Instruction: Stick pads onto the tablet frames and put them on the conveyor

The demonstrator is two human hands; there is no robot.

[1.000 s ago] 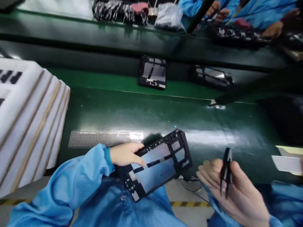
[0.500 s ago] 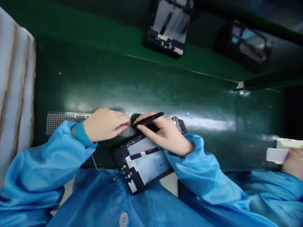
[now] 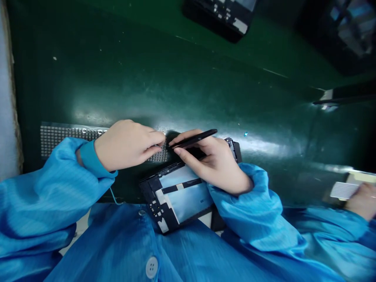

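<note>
My left hand point(image 3: 126, 145) has its thumb and forefinger pinched over the right end of a sheet of small grey square pads point(image 3: 58, 138); what lies between the fingertips is too small to make out. Black tweezers point(image 3: 204, 136) are held in my right hand point(image 3: 219, 166), their tips pointing left towards the left fingertips, just short of them. Beneath my right hand and forearm, an opened device with a flat battery point(image 3: 188, 203), like a tablet, lies tilted at the table's front edge against my smock. Its upper right part is partly covered by the hand.
At the top stands another opened device point(image 3: 226, 17), with a blurred one point(image 3: 355, 27) farther right. A tiny blue piece point(image 3: 246, 134) lies on the green table point(image 3: 132, 86). At the right edge, another person's hand point(image 3: 362, 201) holds a white striped piece point(image 3: 343, 190).
The view has shifted, so the far devices sit higher and farther right. My hands are slightly farther apart at the fingertips; the tweezers remain in my right hand.
</note>
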